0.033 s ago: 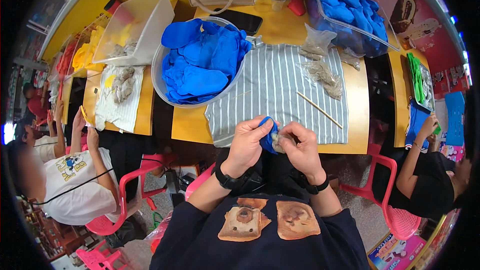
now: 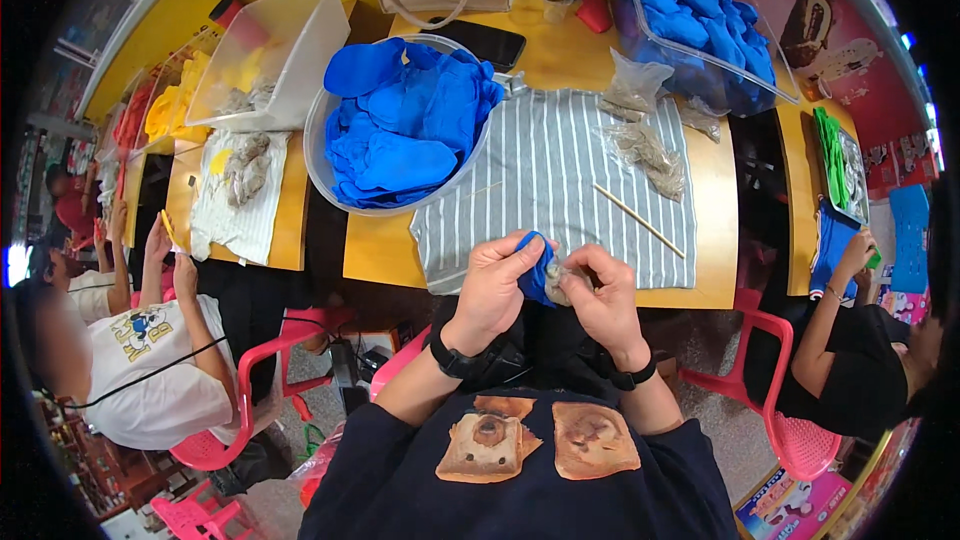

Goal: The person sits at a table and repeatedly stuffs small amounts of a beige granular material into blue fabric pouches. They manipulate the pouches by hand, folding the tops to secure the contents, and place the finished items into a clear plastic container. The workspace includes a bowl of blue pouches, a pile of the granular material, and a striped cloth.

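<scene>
Unmoved since earlier: left hand pinching blue piece; right hand, at its 3 o'clock, gripping grey wad; bowl at 11 o'clock.

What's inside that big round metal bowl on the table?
The metal bowl holds a heap of blue fabric pieces, piled above its rim. Anything beneath them, and the bowl's bottom, is covered.

Blue pouch in both hands: soft matt cloth. Striped mat: woven cloth, matt. Bowl: dull grey metal, filled with matt blue fabric pieces. Surface: smooth yellow laminate, slight sheen. Stick: bare wood. Bags: clear glossy plastic.
</scene>
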The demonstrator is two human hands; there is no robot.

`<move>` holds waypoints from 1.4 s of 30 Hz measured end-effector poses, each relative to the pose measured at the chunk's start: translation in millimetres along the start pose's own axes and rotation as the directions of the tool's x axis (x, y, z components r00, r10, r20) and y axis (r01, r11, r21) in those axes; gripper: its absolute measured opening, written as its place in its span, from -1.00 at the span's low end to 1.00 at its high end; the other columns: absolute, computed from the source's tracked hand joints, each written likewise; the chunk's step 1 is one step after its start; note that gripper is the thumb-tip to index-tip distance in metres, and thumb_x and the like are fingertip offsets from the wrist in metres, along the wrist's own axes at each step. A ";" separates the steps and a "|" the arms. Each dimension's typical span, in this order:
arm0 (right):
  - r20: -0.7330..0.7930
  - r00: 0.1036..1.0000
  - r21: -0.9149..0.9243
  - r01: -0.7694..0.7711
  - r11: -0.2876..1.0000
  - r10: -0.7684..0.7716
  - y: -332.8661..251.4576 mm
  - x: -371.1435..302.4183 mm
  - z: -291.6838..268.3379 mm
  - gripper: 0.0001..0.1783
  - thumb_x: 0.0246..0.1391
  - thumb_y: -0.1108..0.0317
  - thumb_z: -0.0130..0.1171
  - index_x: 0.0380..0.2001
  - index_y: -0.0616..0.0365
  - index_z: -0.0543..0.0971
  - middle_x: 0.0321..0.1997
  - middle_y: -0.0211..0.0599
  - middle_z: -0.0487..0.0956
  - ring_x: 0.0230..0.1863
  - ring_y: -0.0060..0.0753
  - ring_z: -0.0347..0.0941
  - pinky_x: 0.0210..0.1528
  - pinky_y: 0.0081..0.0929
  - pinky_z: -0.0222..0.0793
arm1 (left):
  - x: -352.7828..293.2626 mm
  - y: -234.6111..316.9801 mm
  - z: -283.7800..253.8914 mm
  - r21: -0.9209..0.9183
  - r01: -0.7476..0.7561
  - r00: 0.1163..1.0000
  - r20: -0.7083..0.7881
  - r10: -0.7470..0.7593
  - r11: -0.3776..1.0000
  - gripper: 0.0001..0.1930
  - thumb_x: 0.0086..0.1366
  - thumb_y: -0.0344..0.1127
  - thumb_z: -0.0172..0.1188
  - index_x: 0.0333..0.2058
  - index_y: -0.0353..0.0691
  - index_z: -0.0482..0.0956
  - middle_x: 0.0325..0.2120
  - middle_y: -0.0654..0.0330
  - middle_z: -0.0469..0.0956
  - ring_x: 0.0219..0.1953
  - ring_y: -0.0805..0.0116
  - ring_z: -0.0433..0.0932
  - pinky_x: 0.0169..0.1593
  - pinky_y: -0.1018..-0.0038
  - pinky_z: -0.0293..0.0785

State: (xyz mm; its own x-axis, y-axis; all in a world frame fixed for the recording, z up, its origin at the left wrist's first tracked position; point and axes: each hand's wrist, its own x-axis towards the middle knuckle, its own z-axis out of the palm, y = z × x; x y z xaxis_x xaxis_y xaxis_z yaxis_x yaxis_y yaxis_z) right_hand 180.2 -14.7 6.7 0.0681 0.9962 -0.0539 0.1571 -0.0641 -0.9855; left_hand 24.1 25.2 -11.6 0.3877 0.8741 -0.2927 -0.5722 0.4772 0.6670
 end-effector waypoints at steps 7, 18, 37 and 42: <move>0.052 0.969 -0.213 0.248 0.945 -0.242 -3.5 2.0 3.3 -0.90 -0.13 0.66 0.12 -0.47 0.28 0.51 -0.53 -0.33 0.44 -0.54 -0.52 0.36 -0.51 -0.54 0.22 | 1.8 -11.2 -0.2 0.163 -0.124 0.992 -0.020 0.128 0.979 -0.85 0.31 -0.40 0.15 -0.27 -0.36 0.63 -0.40 0.26 0.59 -0.34 0.55 0.52 -0.20 0.59 0.44; -0.084 0.953 -0.207 0.270 0.940 -0.292 5.8 7.6 14.5 -0.87 -0.16 0.65 0.14 -0.46 0.27 0.49 -0.52 -0.20 0.45 -0.53 -0.30 0.44 -0.47 -0.45 0.33 | 5.9 -12.8 -2.4 0.291 -0.106 0.994 0.017 0.106 0.951 -0.85 0.32 -0.42 0.12 -0.31 -0.38 0.63 -0.37 0.31 0.51 -0.30 0.59 0.45 -0.20 0.63 0.35; -0.274 0.945 -0.035 0.174 0.984 -0.177 24.0 12.7 24.1 -0.92 -0.09 0.66 0.12 -0.49 0.27 0.49 -0.56 -0.36 0.42 -0.55 -0.63 0.29 -0.50 -0.62 0.21 | -3.9 1.1 14.1 0.905 -0.413 0.766 0.285 0.576 0.101 -0.79 0.06 -0.52 0.21 -0.27 -0.33 0.53 -0.10 -0.07 0.44 -0.07 0.00 0.44 -0.02 0.29 0.38; -0.215 0.960 -0.001 0.183 0.983 -0.178 26.5 13.2 21.7 -0.93 -0.06 0.66 0.12 -0.48 0.29 0.48 -0.54 -0.33 0.42 -0.54 -0.59 0.31 -0.48 -0.61 0.22 | 1.0 3.9 11.8 0.931 -0.353 0.805 0.254 0.536 0.088 -0.88 0.03 -0.51 0.24 -0.41 -0.34 0.52 -0.11 -0.06 0.45 -0.07 -0.01 0.41 -0.01 0.23 0.34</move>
State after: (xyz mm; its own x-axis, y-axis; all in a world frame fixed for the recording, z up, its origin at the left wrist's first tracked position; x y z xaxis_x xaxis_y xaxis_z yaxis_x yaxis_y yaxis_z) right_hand 163.9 -2.0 -23.7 0.2496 0.9552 0.1588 0.1677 0.1189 -0.9786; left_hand 30.8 26.9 -1.2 0.1891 0.9362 0.2963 0.4858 -0.3514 0.8003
